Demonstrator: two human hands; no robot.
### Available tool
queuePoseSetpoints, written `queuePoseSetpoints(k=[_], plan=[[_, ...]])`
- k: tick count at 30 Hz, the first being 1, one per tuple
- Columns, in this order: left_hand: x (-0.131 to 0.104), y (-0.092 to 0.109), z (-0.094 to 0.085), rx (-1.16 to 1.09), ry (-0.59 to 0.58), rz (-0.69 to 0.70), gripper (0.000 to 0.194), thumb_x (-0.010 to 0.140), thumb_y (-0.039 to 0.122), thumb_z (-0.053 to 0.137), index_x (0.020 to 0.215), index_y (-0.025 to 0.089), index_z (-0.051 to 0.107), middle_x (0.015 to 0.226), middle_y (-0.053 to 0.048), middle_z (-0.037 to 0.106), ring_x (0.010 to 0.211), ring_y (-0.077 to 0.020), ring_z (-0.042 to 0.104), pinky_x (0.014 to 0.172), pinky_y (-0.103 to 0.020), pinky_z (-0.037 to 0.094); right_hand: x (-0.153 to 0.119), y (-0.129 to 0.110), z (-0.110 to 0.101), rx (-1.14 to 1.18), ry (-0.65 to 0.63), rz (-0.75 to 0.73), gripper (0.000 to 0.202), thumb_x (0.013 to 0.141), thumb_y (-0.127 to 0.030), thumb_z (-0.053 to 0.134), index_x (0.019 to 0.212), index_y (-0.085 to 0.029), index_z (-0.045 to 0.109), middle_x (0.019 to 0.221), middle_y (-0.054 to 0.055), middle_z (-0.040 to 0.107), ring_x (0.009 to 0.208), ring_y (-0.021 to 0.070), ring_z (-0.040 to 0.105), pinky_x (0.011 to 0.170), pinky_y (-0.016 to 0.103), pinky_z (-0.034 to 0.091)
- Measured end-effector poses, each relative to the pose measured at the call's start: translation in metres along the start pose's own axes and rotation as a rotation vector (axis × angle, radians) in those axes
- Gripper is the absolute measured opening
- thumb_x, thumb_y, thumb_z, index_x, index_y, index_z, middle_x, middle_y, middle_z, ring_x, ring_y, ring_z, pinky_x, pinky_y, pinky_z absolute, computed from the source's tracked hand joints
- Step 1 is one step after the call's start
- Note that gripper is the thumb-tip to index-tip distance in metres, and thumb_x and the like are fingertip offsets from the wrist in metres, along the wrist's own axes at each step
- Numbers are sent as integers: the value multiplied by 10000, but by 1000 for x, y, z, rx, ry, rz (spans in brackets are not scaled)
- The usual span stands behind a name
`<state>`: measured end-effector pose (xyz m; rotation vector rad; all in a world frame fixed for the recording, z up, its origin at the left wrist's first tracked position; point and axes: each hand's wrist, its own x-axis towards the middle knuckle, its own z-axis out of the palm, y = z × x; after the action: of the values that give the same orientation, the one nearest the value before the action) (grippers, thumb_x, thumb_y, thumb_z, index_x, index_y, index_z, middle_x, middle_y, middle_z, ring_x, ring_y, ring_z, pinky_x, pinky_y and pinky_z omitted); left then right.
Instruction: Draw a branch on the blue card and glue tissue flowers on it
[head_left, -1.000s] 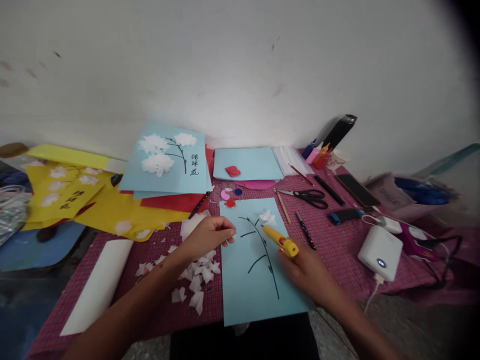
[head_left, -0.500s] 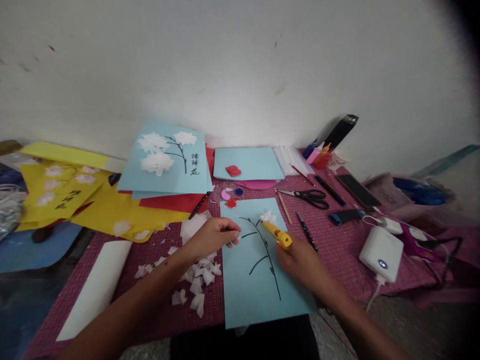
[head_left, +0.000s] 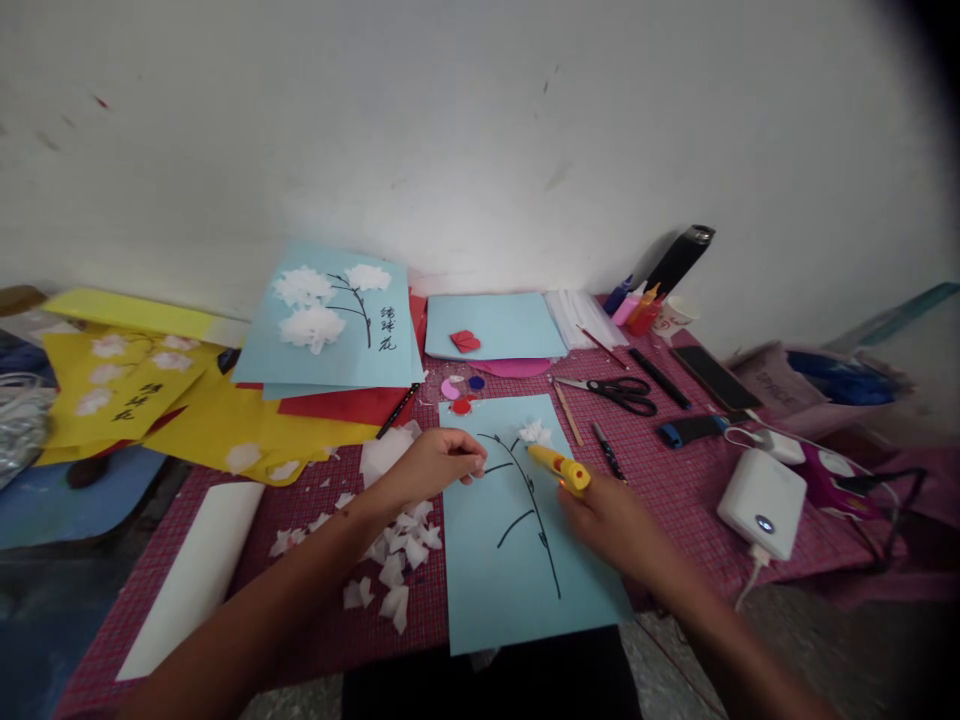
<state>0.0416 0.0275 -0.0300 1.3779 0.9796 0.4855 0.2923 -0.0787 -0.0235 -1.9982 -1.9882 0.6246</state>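
A yellow glue gun (head_left: 560,469) is gripped in my right hand (head_left: 611,522), its nozzle beside the white paper flower (head_left: 535,432) at the upper end of a drawn branch. The black branch lies on a light blue sheet (head_left: 487,595), which reaches the table's front edge. Over the sheet's left edge hovers my left hand (head_left: 448,464), thumb and fingertips pinched together; whatever is between them is too small to make out. Torn white paper pieces (head_left: 414,550) are scattered just below that hand.
Scissors (head_left: 611,392), a pen (head_left: 608,452) and a white power bank (head_left: 763,503) lie to the right. A finished blue flower picture (head_left: 300,370) leans at the back left, near yellow sheets (head_left: 217,425). A rolled white paper (head_left: 191,580) is at the left.
The glue gun has drawn back slightly to the right, away from the white flower. My left hand has shifted a little up and right, fingertips closer together.
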Motion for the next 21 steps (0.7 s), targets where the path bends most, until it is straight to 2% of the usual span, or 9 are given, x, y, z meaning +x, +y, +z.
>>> queuePoseSetpoints(k=[5,8,13,17,21], plan=[[11,-1,5,-2,46,-1,121,750,219,671,844,150,707,749,-23,721,637,-115,634,628,-234,482,1,3,-3,65,7,-10,162,892,-239,439,817,-193,575,735,46,642,638,180,577,583,290,314],[17,-2,10,-11,66,31,143,753,230,671,861,145,709,701,-10,691,597,-105,602,588,-224,462,-2,4,-8,159,58,-15,183,887,-279,454,763,-202,563,684,24,604,600,167,540,559,284,320],[26,1,18,12,91,54,112,759,225,665,837,148,687,628,26,619,530,-92,555,518,-212,434,-17,10,-15,471,134,52,214,871,-390,527,801,-200,595,634,-10,521,557,144,471,518,268,352],[34,2,28,-25,116,21,63,763,179,644,818,152,660,640,17,641,541,-97,579,554,-224,470,-33,26,-6,804,68,168,278,866,-452,581,929,-182,600,621,-47,455,502,111,405,467,246,338],[43,1,42,-45,158,22,44,740,133,650,778,154,640,633,9,652,553,-94,590,560,-210,459,-42,41,11,975,53,213,304,872,-471,600,954,-179,579,614,-60,439,482,97,391,446,232,319]])
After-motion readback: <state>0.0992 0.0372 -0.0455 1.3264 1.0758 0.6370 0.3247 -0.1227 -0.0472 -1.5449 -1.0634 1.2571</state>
